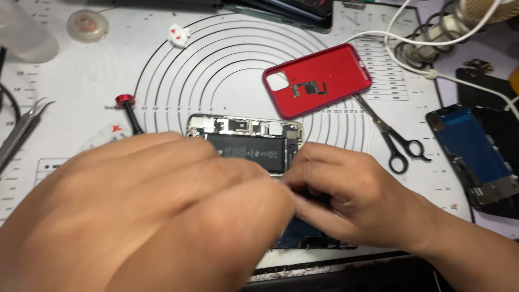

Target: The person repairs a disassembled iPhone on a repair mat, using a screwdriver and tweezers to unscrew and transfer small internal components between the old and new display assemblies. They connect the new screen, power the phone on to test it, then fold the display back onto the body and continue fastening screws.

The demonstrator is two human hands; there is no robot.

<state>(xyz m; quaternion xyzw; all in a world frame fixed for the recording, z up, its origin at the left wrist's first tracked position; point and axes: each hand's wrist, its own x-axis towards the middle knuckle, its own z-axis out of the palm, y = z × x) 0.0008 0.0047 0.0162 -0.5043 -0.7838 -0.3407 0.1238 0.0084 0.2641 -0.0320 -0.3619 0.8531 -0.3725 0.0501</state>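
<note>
— Where is the opened phone?

— The opened phone [246, 141] lies flat in the middle of the white work mat [227, 59] that covers the counter, on the mat's printed rings. Its black battery and a silver strip of parts along the top edge show; the near half is hidden under both hands.

— What are the hands doing?

— The left hand [146, 216] is large and blurred in the foreground, fingers curled together, its tips meeting the right hand over the phone's lower part. The right hand [346, 197] is bent, fingers pressed onto a dark part [308, 230] at the phone's near end. Whether either hand pinches anything I cannot tell; the fingertips hide each other.

— And around it?

— A red phone case [319, 78] lies inside-up just beyond the phone to the right, with a small dark piece resting in it. Black-handled scissors [392, 140] lie next to its lower corner. At the far right is a detached screen panel [476, 154] with a blue back. A red-capped screwdriver [128, 111] stands to the left of the phone, tweezers [21, 130] at the left edge, and a small white tag with red marks [178, 35] near the top. White cables [411, 40] loop across the upper right, over a printed table of dark rows on the mat.
</note>
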